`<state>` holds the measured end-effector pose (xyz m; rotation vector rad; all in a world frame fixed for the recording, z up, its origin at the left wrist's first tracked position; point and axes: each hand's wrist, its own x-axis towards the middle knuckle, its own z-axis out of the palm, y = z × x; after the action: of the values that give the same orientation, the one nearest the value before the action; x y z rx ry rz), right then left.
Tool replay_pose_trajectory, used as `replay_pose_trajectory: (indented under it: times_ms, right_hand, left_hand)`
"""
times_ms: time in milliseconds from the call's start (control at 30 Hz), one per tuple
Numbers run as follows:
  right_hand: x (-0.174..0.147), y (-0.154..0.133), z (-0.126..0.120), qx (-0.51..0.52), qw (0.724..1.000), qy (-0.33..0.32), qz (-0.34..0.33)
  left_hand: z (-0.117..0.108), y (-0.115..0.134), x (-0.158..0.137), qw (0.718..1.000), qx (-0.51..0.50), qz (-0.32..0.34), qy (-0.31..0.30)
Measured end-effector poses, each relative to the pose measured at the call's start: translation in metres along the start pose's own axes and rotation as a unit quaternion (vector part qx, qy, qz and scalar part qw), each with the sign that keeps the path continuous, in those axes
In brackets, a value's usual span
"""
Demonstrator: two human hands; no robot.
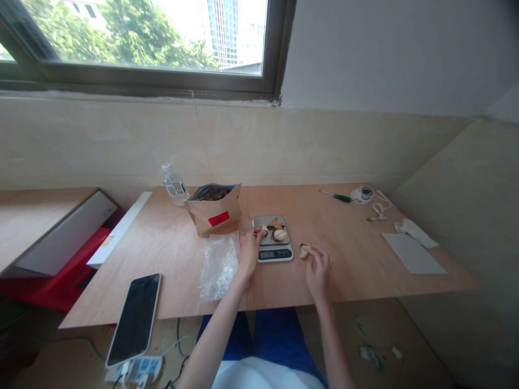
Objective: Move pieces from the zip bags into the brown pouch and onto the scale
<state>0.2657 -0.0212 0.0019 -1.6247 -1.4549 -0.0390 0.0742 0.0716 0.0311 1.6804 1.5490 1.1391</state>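
Observation:
A small kitchen scale (275, 254) lies mid-table with a few pale, curled pieces that look like dried mushrooms (279, 234) on its metal plate. At the plate's left edge, my left hand (252, 246) pinches one of these mushrooms (264, 230). Right of the scale, just above the wood, my right hand (318, 265) is closed on another dried mushroom (304, 250). Behind my left hand stands an open brown paper pouch (214, 210) with a red label and dark contents. A clear plastic zip bag (219, 265) lies flat beside my left wrist.
A water bottle (175, 185) stands behind the pouch. The phone (135, 316) juts over the front left edge, above a power strip (140, 370). At the right are a screwdriver (340, 198), a white dome camera (361, 195) with cable and a white sheet (413, 254).

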Motion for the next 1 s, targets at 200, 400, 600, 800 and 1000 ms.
replay_pose_trajectory:
  times_ms: [200,400,600,800,1000]
  right_hand:
    - [-0.014,-0.046,0.01,0.066,0.997,-0.021,-0.015]
    - [-0.052,-0.099,0.027,0.195,0.962,-0.188,-0.03]
    - [-0.08,-0.132,0.043,0.254,0.934,-0.251,-0.025]
    - [-0.077,-0.133,0.044,0.266,0.934,-0.238,0.018]
    - [-0.075,-0.127,0.049,0.28,0.933,-0.222,0.053]
  left_hand:
    - [-0.021,0.001,-0.015,0.999,0.014,0.031,0.019]
    - [-0.069,0.002,-0.064,0.993,0.05,0.047,0.097]
    - [-0.081,-0.03,-0.102,0.992,0.095,0.001,0.083]
    - [-0.082,-0.06,-0.105,0.999,0.042,-0.024,-0.024]
    - [-0.096,-0.046,-0.096,0.998,0.04,-0.035,-0.02]
